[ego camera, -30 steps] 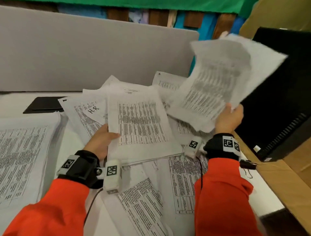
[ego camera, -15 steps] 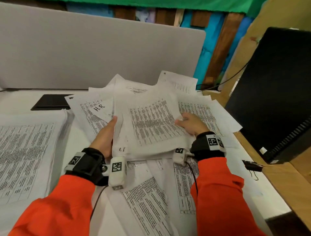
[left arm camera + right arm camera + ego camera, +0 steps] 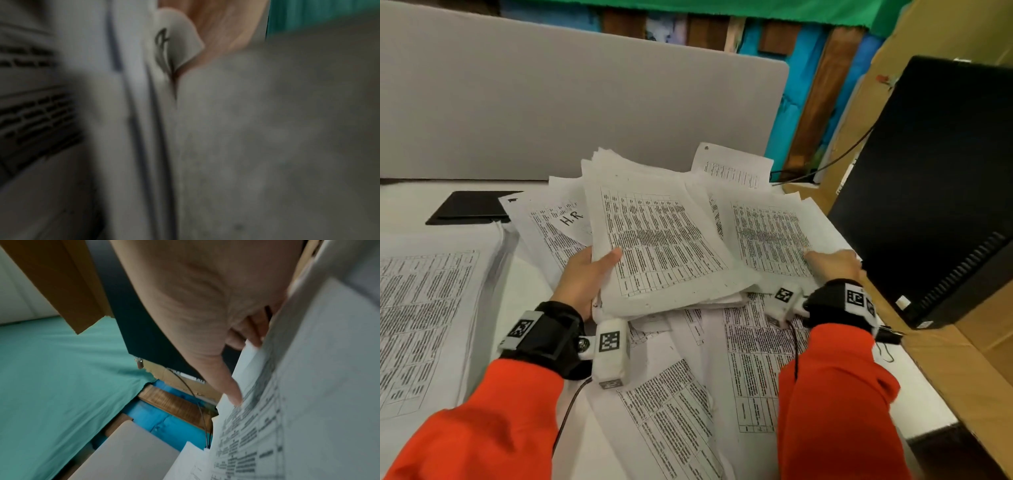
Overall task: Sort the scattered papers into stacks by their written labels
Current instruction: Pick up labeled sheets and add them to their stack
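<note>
Holding a thick bundle (image 3: 661,250) of printed sheets, the left hand (image 3: 585,277) has its thumb on top at the near-left corner w/ fingers underneath, curled round the edge. The bundle sits tilted over the middle of the pile (image 3: 688,377) on the white table (image 3: 527,284), its far end raised. The left wrist view is blurred; it shows sheet edges and a dark handwritten mark on a curled corner, not readable.

The right hand (image 3: 832,265) is at the near edge of another sheet (image 3: 767,236) just right of the bundle. In the right wrist view the thumb lies along the top and a finger tucks under the edge, so it looks like a pinch grip on that sheet.

One sheet (image 3: 558,226) left of the bundle shows "HR" in marker. A neater stack (image 3: 424,308) lies at far left. A black case (image 3: 935,192) stands close on the right.

Handling: paper is light, floppy, and slick sheet on sheet; a bundle held at one corner will likely fan or slide apart. Better to take hold mid-edge w/ thumb over and fingers under, support from below. Single sheets probably crease if pulled from under others, so lift, don't drag.
</note>
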